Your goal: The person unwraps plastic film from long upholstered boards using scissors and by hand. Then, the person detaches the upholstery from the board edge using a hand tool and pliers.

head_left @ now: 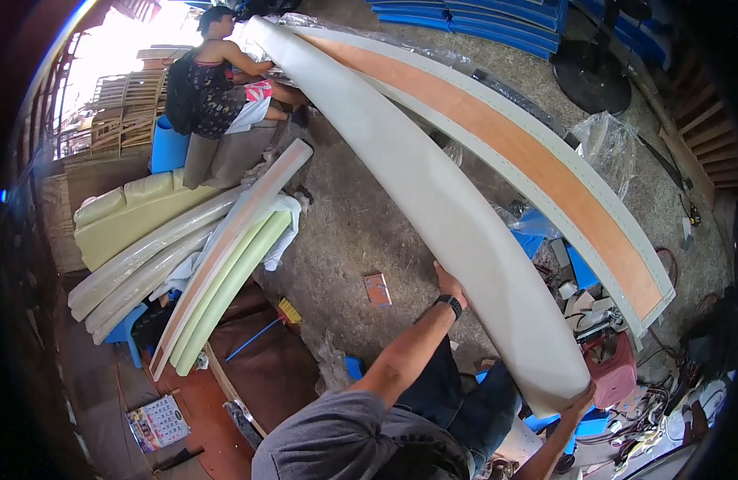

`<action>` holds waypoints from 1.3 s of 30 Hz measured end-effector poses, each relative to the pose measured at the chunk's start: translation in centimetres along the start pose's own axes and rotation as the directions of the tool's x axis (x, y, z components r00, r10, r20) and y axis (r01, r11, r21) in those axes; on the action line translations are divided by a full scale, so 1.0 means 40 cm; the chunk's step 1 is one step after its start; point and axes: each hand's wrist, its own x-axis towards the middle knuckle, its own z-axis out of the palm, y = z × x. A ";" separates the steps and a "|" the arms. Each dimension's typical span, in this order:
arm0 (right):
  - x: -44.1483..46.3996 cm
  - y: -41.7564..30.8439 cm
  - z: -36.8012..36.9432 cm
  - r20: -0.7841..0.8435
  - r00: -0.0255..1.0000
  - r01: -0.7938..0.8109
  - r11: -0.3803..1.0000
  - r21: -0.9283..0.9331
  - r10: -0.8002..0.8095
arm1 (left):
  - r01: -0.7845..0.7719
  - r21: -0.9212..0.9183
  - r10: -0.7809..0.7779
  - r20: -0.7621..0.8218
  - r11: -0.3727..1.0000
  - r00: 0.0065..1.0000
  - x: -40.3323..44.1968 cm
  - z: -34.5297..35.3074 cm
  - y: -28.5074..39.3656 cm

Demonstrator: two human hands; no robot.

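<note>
A long curved padded panel [433, 176], covered in smooth pale grey-white material, runs from the upper left down to the lower right. At its near left edge, my left hand [449, 286] grips the side, with the fingers partly hidden by the panel; a dark watch is on that wrist. My right hand [578, 402] holds the rounded near end at the corner. Beside it lies a second curved panel [513, 152] with its bare orange-brown board showing inside a stapled white border. Another person [225, 80] sits by the far end, a hand near the panel.
Left, several curved padded pieces [145, 264] are stacked. A small broom [287, 310] and a brown board piece [377, 290] lie on the concrete floor. A maroon stool [613, 372], cables and scraps crowd the right. Blue stacked sheets [481, 20] stand at the back.
</note>
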 end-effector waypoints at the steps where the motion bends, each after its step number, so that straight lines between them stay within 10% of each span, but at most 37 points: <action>1: 0.002 -0.007 0.011 -0.002 1.000 0.006 1.000 0.009 -0.006 | -0.015 -0.016 0.014 -0.072 1.000 0.997 0.020 -0.014 -0.014; 3: 0.003 -0.016 0.012 -0.036 0.967 -0.241 0.948 0.207 0.253 | -0.032 -0.035 0.027 -0.145 0.999 0.989 0.036 -0.030 -0.018; 7: 0.007 0.004 0.018 -0.077 0.957 -0.242 0.915 0.324 0.280 | -0.008 0.009 0.010 -0.226 1.000 0.974 -0.018 0.021 -0.004; 21: -0.004 0.016 0.031 -0.037 0.995 -0.088 0.987 0.138 0.094 | -0.041 0.044 0.050 -0.226 0.998 0.973 0.033 -0.013 -0.012; 34: 0.009 0.067 0.016 0.017 0.989 -0.142 0.921 0.364 0.145 | -0.055 -0.003 0.054 -0.133 0.998 0.990 0.029 -0.013 -0.013; 39: -0.001 0.058 0.016 0.081 0.988 0.116 0.984 0.133 -0.128 | -0.123 0.153 0.150 -0.180 0.981 0.972 -0.013 0.042 0.012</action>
